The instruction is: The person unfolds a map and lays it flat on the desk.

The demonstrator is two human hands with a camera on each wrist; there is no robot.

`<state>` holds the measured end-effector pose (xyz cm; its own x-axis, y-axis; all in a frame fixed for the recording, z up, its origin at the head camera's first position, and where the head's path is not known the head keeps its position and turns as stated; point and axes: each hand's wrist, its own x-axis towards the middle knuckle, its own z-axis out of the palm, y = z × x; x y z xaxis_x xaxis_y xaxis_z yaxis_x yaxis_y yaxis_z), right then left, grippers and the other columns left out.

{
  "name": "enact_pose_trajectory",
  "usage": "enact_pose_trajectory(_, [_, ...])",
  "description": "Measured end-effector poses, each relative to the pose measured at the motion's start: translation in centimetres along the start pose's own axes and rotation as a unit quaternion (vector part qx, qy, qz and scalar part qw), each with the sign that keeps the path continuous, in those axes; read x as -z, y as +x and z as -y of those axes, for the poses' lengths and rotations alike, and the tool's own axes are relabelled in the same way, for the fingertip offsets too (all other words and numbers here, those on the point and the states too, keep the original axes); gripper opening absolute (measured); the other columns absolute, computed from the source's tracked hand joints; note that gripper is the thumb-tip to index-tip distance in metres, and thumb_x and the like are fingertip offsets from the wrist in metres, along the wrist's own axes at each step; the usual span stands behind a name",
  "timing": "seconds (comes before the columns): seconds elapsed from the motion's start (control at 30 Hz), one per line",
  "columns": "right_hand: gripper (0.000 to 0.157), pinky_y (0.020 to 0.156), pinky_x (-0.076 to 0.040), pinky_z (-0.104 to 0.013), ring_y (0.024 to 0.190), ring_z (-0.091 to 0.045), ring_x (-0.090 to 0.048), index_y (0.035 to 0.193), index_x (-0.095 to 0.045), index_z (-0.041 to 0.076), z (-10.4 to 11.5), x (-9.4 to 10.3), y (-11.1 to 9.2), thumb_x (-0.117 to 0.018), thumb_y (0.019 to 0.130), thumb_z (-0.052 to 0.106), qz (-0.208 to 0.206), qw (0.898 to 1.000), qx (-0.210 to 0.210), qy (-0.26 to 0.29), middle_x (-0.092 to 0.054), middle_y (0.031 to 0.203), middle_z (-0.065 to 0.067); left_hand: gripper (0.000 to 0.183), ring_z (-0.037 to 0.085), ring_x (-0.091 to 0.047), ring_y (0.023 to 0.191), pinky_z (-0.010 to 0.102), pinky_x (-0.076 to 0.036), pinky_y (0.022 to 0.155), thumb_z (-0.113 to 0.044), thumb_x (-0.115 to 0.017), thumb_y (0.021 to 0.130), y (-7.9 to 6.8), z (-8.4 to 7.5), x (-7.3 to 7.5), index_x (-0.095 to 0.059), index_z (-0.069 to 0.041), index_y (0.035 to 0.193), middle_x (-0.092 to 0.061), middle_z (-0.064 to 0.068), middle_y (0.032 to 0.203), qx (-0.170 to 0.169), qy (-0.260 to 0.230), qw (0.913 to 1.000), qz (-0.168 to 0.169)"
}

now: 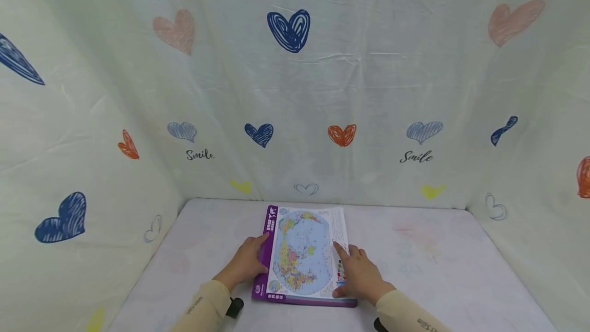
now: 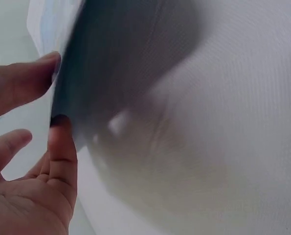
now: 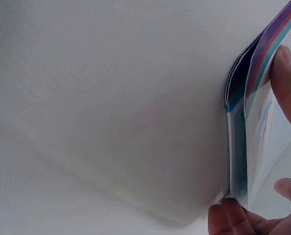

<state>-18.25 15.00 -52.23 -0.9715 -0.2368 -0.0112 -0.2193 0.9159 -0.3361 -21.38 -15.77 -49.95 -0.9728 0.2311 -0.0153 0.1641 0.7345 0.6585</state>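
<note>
A world map [image 1: 304, 250] with a purple border lies on the table, turned slightly. It has several layers, whose separated edges [image 3: 238, 98] show in the right wrist view. My left hand [image 1: 246, 260] grips its left purple edge; in the left wrist view the thumb [image 2: 40, 73] lies on the printed face and a fingertip [image 2: 61, 122] meets the edge. My right hand [image 1: 361, 273] holds the right side, thumb [image 3: 284, 73] on the face and other fingers [image 3: 226, 218] at the edge. What lies beneath the layers is hidden.
The white table [image 1: 428, 265] spreads out on both sides of the map. A pale curtain [image 1: 369, 91] printed with hearts and "Smile" hangs behind the table and along both sides. Dark straps [image 1: 235, 307] sit by the wrists.
</note>
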Motion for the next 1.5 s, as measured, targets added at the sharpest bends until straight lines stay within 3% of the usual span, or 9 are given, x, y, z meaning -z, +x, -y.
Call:
enact_pose_trajectory(0.1, [0.121,0.084,-0.053,-0.058,0.112,-0.041,-0.051,0.150,-0.043,0.009,0.0,-0.1,0.2,-0.098,0.048,0.045,-0.007,1.000,0.001,0.012,-0.047,0.133,-0.030,0.091,0.037,-0.058,0.103,0.051,-0.053,0.090,0.007,-0.084,0.065,0.1,0.2,0.1,-0.044,0.004,0.147,-0.053,0.029,0.126,0.015,-0.012,0.9998,0.005])
enact_pose_trajectory(0.2, [0.122,0.079,-0.054,-0.047,0.094,-0.030,-0.053,0.150,-0.041,0.006,0.1,-0.2,0.5,-0.099,0.048,0.039,-0.003,0.999,-0.002,0.035,-0.048,0.122,-0.024,0.092,0.038,-0.059,0.106,0.050,-0.053,0.089,0.008,-0.084,0.065,0.3,0.4,0.1,-0.043,0.003,0.147,-0.054,0.031,0.129,0.025,-0.023,0.9993,0.013])
enact_pose_trajectory(0.4, [0.128,0.066,-0.047,-0.034,0.070,-0.018,-0.047,0.155,-0.031,0.005,0.0,0.1,1.0,-0.099,0.050,0.030,0.039,0.994,-0.031,0.093,-0.041,0.104,-0.014,0.093,0.047,-0.050,0.125,0.055,-0.045,0.100,0.008,-0.084,0.065,0.4,0.6,0.1,-0.042,0.003,0.148,-0.048,0.033,0.140,0.030,-0.027,0.9989,0.024])
enact_pose_trajectory(0.57, [0.130,0.076,-0.051,-0.043,0.071,-0.020,-0.050,0.156,-0.029,0.008,-0.3,0.5,1.1,-0.099,0.049,0.030,0.065,0.991,-0.041,0.114,-0.046,0.097,-0.013,0.092,0.050,-0.043,0.130,0.059,-0.039,0.105,0.007,-0.083,0.067,0.4,0.7,0.1,-0.041,0.003,0.148,-0.045,0.033,0.143,0.029,-0.026,0.9986,0.036])
enact_pose_trajectory(0.8, [0.123,0.088,-0.049,-0.049,0.079,-0.024,-0.050,0.156,-0.030,0.006,-0.5,1.3,1.3,-0.099,0.054,0.021,0.095,0.985,-0.045,0.139,-0.050,0.103,-0.016,0.094,0.049,-0.047,0.127,0.059,-0.039,0.104,0.007,-0.083,0.065,0.3,1.0,0.1,-0.040,0.003,0.149,-0.046,0.034,0.141,0.028,-0.024,0.9981,0.050])
enact_pose_trajectory(1.27, [0.122,0.090,-0.048,-0.050,0.080,-0.025,-0.049,0.155,-0.032,0.004,-0.7,1.0,1.8,-0.099,0.053,0.018,0.108,0.984,-0.058,0.126,-0.053,0.106,-0.019,0.093,0.051,-0.044,0.129,0.059,-0.038,0.106,0.009,-0.083,0.067,-0.1,0.6,0.1,-0.039,0.003,0.149,-0.044,0.034,0.143,0.033,-0.024,0.9976,0.057])
enact_pose_trajectory(1.5, [0.125,0.087,-0.047,-0.047,0.075,-0.022,-0.049,0.157,-0.024,0.004,-0.9,1.1,1.6,-0.097,0.056,0.014,0.111,0.982,-0.055,0.144,-0.055,0.094,-0.009,0.093,0.051,-0.040,0.133,0.060,-0.033,0.108,0.005,-0.083,0.068,0.0,0.9,0.2,-0.038,0.002,0.150,-0.044,0.033,0.144,0.014,-0.027,0.9968,0.073])
